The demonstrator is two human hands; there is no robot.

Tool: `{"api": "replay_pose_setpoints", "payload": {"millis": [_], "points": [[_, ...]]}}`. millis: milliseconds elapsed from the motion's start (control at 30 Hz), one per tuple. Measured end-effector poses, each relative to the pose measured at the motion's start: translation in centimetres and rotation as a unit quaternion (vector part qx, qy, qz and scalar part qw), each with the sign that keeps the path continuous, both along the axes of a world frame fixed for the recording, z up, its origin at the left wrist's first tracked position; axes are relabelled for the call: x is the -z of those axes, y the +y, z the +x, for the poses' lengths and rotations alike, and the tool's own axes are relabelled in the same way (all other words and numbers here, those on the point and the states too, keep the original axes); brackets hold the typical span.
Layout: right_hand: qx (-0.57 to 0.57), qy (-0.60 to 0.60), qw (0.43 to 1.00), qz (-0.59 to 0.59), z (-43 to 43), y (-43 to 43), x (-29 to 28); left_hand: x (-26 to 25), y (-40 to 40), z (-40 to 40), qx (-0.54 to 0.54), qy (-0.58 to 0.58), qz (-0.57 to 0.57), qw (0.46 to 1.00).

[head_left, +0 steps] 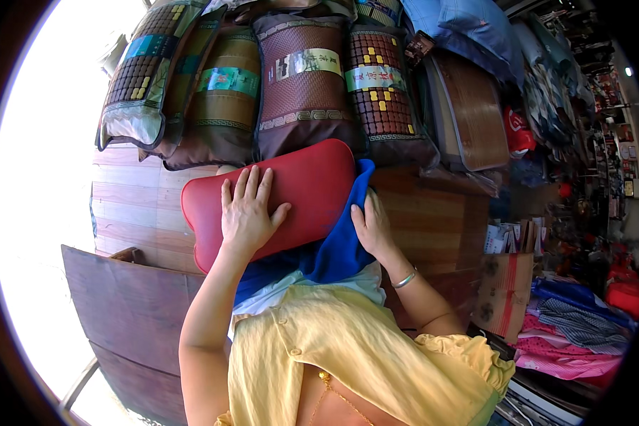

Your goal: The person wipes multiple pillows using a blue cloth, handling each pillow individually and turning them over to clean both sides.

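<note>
A smooth red cushion or pillow (298,197) lies tilted across the lap, over a blue cloth (341,245). My left hand (248,213) rests flat on the cushion's left part, its fingers spread and not closed on anything. At the right end, my right hand (371,221) holds the blue cloth's raised edge between thumb and fingers, beside the cushion. Part of the cloth is hidden under the cushion.
Packaged summer pillows (303,80) stand in a row ahead. A folded brown mat (471,106) and blue pillows (474,26) are at right. Wood-patterned flooring (138,197) shows beneath. A dark wooden board (138,314) stands left; a cardboard box (506,293) and folded fabrics (580,330) lie right.
</note>
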State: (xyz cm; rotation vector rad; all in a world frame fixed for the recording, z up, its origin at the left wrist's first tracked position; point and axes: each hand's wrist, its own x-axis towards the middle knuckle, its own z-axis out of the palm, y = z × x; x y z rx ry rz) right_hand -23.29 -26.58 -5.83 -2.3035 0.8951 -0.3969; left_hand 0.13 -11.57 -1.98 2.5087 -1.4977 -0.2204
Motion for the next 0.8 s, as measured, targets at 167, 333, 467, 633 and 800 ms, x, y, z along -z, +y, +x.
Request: {"api": "replay_pose_setpoints", "payload": {"millis": [167,333,467,633,800], "points": [[0.002,-0.033,0.999,0.02,0.9,-1.8,1.0,-0.1,-0.1,0.5,0.04,0.018,-0.013,0.999],[0.024,-0.017,0.997,0.074,8.4,-9.2,4.7,0.0,-0.5,1.0,0.034,0.027,-0.006,0.999],[0.027,0.002,0.985,0.168,10.1,-10.6,5.2,0.3,-0.6,0.5,0.0,0.016,-0.004,1.0],[0.033,-0.002,0.988,0.15,3.6,-4.6,1.5,0.2,0.1,-0.2,0.003,-0.001,-0.006,1.0],[0.059,0.017,0.99,0.128,-1.9,0.0,0.3,0.1,-0.1,0.2,0.02,0.018,-0.006,1.0]]}}
